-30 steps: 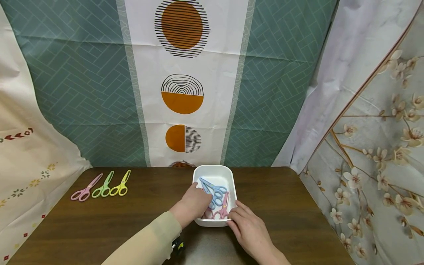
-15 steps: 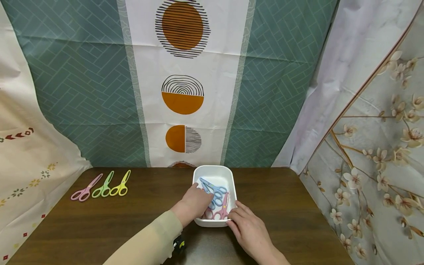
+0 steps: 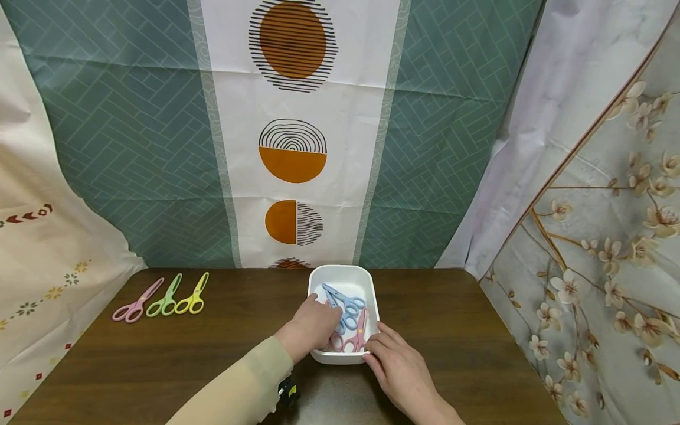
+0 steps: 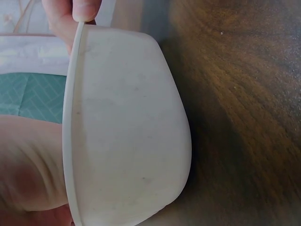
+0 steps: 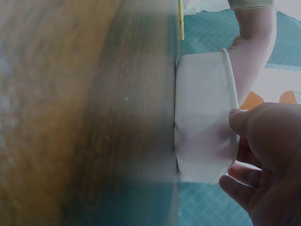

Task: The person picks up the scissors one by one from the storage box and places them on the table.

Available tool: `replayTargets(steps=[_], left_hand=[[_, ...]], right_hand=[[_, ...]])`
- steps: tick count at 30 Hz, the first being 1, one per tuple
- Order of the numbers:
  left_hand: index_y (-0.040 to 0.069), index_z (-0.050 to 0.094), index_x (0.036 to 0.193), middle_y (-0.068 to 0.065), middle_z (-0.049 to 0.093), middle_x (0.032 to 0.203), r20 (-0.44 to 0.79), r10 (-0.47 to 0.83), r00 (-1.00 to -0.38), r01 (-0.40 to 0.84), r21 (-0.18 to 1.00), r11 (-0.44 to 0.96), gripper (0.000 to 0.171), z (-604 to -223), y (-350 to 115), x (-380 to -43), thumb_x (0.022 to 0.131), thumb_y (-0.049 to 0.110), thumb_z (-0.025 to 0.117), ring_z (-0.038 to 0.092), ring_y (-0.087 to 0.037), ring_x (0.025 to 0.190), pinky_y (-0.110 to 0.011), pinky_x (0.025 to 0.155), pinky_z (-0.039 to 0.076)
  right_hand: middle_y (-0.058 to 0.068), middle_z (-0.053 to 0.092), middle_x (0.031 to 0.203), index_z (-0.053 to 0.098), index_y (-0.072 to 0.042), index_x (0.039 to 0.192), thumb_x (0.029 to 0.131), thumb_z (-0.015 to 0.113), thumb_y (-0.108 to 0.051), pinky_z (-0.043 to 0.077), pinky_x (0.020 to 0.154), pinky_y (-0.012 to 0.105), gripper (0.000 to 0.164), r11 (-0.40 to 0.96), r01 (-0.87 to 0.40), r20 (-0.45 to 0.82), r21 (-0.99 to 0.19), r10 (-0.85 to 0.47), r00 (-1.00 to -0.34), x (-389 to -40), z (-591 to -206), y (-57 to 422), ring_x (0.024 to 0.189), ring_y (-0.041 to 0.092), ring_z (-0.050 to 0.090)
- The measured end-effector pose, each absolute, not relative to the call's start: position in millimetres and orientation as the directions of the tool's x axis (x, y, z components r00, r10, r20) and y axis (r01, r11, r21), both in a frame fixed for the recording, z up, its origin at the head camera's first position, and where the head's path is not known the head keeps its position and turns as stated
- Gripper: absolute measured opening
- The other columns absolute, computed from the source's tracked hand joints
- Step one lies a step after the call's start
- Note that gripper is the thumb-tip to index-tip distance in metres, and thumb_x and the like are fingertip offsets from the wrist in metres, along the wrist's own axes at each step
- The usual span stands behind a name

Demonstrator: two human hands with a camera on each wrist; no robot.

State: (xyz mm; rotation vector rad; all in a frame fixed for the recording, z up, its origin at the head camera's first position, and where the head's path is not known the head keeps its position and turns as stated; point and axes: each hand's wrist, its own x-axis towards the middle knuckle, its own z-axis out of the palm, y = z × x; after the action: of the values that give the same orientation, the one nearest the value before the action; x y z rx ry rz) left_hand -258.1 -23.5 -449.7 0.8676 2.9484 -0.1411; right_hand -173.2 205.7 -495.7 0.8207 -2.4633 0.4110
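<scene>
Blue scissors (image 3: 340,296) inside a white tub (image 3: 342,358), midway along a dark wood counter (image 3: 244,330), with hands at both sides. Off to the left, well apart from the tub, three more pairs in a slanting row, blades toward the far edge: pink scissors (image 3: 139,303), green scissors (image 3: 168,300) and yellow scissors (image 3: 194,297). Behind, a green-and-white hanging (image 3: 292,106) printed with orange rounds; at right, a floral curtain (image 3: 611,248); at left, a cream cloth (image 3: 48,248). Below the left sleeve (image 3: 249,372), a small black item (image 3: 288,391), partly covered. Blocking a full look into the tub: the left hand (image 3: 312,324), reached over the left wall, fingers out of sight; cannot tell whether spread or pinching anything. At the near right corner, the right hand (image 3: 395,360), thumb outside and fingers over the rim, pinching the tub wall. Inside, blue blades and rings clustered mid-tub; nearer the front, a pink pair (image 3: 360,333), plus a pink ring (image 3: 337,349) beside the left hand, perhaps from another pair. Against half a second ago, blue blades nudged slightly; tub, both hands and three-pair row nearly unmoved.
</scene>
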Motion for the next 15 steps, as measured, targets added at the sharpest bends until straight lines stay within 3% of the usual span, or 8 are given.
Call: replayTargets(steps=[7, 12, 15], left_hand=[[0.014, 0.079, 0.13, -0.006, 0.082, 0.107, -0.059, 0.54, -0.84, 0.543, -0.053, 0.838, 0.046, -451.6, -20.4, -258.6, 0.09, 0.033, 0.092, 0.074, -0.024, 0.096, -0.056, 0.123, 0.042], [0.014, 0.076, 0.098, -0.002, 0.078, 0.086, 0.039, 0.572, -0.819, 0.565, -0.118, 0.817, 0.019, -456.6, -19.8, -258.9, 0.09, 0.023, 0.091, 0.072, -0.02, 0.08, -0.052, 0.114, 0.05], [0.015, 0.074, 0.089, -0.002, 0.076, 0.081, 0.072, 0.582, -0.81, 0.567, -0.157, 0.809, 0.015, -458.7, -19.6, -258.8, 0.091, 0.02, 0.088, 0.071, -0.019, 0.077, -0.051, 0.112, 0.052]], right_hand=[[-0.006, 0.076, 0.112, 0.076, -0.02, 0.101, 0.099, 0.084, -0.023, 0.059, 0.105, 0.045, 0.009, 0.784, -0.606, 0.541, -0.132, -0.456, -0.707, -172.4, -494.3, 204.6, 0.14, 0.029, 0.064], [-0.005, 0.076, 0.11, 0.077, -0.019, 0.101, 0.106, 0.076, -0.027, 0.06, 0.102, 0.045, 0.009, 0.771, -0.628, 0.565, -0.105, -0.474, -0.676, -173.0, -496.0, 205.4, 0.138, 0.032, 0.066], [-0.005, 0.076, 0.108, 0.077, -0.02, 0.101, 0.107, 0.075, -0.028, 0.061, 0.101, 0.045, 0.011, 0.764, -0.639, 0.58, -0.091, -0.481, -0.657, -173.7, -496.8, 205.7, 0.136, 0.032, 0.067]])
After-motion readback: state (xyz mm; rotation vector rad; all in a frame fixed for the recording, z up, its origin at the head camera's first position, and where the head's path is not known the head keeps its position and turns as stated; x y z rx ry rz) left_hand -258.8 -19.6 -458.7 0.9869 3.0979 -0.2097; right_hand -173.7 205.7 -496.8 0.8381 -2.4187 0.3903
